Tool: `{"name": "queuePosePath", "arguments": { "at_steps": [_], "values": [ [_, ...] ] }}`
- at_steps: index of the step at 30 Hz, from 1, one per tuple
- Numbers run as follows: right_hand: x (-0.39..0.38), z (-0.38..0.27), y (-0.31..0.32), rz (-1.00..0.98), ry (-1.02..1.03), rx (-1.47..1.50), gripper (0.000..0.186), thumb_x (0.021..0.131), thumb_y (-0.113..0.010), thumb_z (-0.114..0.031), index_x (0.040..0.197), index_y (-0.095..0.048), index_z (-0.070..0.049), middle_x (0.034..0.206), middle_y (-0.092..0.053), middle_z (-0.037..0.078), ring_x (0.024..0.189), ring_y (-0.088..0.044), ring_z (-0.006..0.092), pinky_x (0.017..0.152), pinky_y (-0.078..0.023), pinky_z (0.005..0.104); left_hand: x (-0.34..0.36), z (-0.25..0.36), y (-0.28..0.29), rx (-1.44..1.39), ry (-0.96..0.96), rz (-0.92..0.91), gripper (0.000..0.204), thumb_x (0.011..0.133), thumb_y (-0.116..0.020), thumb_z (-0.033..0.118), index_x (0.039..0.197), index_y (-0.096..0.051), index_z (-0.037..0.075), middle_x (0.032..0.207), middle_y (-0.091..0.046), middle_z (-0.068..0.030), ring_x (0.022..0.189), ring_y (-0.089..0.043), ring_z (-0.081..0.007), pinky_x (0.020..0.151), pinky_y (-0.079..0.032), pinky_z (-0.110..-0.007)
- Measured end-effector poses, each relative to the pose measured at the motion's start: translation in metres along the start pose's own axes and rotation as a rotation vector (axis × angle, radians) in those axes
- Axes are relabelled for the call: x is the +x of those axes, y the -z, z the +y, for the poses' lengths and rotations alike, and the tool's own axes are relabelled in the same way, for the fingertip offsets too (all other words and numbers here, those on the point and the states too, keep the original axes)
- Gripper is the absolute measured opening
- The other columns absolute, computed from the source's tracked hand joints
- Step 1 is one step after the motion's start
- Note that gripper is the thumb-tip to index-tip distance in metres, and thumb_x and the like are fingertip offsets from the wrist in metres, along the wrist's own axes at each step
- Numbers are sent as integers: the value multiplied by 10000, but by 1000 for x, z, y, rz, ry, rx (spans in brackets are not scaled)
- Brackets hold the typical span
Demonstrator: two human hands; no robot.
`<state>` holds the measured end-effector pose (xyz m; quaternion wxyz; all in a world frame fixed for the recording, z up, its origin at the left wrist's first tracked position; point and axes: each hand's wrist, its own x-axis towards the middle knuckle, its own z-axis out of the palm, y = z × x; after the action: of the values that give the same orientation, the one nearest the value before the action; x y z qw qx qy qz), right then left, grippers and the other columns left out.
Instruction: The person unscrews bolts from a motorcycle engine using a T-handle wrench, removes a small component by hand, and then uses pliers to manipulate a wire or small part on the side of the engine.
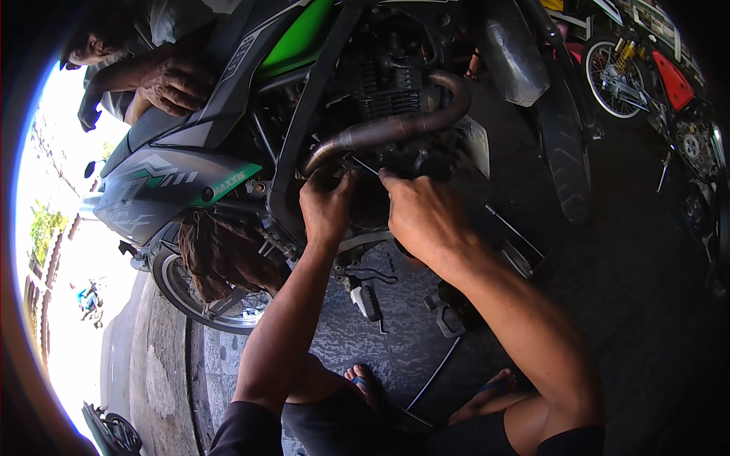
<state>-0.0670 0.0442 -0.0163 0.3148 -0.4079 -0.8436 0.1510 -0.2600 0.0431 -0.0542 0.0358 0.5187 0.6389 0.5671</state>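
Dark paving (pixel 395 334) runs under a motorcycle (pixel 228 114) with grey and green bodywork, standing across the far side of the scene, while bright daylight floods in from the street at the far left. Both of the person's hands work low on the engine, just beneath the curved exhaust pipe (pixel 395 125), likely because the part being handled sits tucked behind it. The left hand (pixel 327 205) reaches up with fingers curled and fingertips pressed against the engine's underside; whether it grips anything small cannot be told. The right hand (pixel 422 216) lies just beside it, its fingers hooked around a dark part at the engine case (pixel 426 163), the palm turned away so the hold itself is hidden. A brown rag (pixel 220 254) hangs over the frame near the rear wheel (pixel 205 304), within easy reach. Another person's hand (pixel 175 80) rests on the seat at far left, seemingly steadying the bike. More motorcycles (pixel 646 83) stand at far right.
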Motion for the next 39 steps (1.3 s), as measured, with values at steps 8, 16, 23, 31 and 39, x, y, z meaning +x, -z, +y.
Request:
{"name": "queuePosePath", "arguments": {
  "at_steps": [8, 16, 23, 31, 39],
  "values": [
    [-1, -8, 7, -58, -16, -44, 214, 891, -510, -31, 1005, -686, 11, 839, -718, 219, 810, -730, 363, 710, -599, 453, -1, 3, -2, -103, -2, -28, 403, 843, -758, 161, 1156, -667, -78, 1024, -738, -175, 933, -698, -191, 845, -526, -317],
    [3, 10, -8, 47, 28, 34, 323, 921, -536, -60, 1209, -681, -44, 813, -680, 253, 731, -699, 399, 662, -571, 470, -1, 0, 1, -32, -46, -39, 410, 844, -748, 164, 1167, -663, -75, 1044, -733, -196, 964, -714, -237, 867, -538, -337],
    [3, 7, -10, 7, 32, 74, 291, 936, -558, -96, 1190, -697, -64, 847, -694, 231, 766, -707, 371, 705, -572, 453, -1, 1, 9, -16, -47, 3, 399, 851, -724, 151, 1199, -662, -33, 1127, -718, -184, 1065, -695, -258, 928, -519, -351],
    [6, 5, -2, -37, 64, 38, 286, 924, -587, -106, 1182, -701, -64, 887, -712, 201, 807, -712, 352, 758, -569, 444, -8, 7, 13, 59, -49, 36, 360, 894, -668, 129, 1233, -663, 8, 1162, -708, -181, 1075, -689, -251, 952, -505, -351],
    [9, 5, 23, -113, -75, 93, 278, 938, -561, -111, 1177, -696, -68, 967, -706, 212, 946, -683, 384, 837, -532, 457, 0, 4, 16, -21, 63, -7, 316, 912, -645, 137, 1193, -693, 1, 1069, -737, -176, 1003, -704, -217, 910, -510, -337]
  ]
}}
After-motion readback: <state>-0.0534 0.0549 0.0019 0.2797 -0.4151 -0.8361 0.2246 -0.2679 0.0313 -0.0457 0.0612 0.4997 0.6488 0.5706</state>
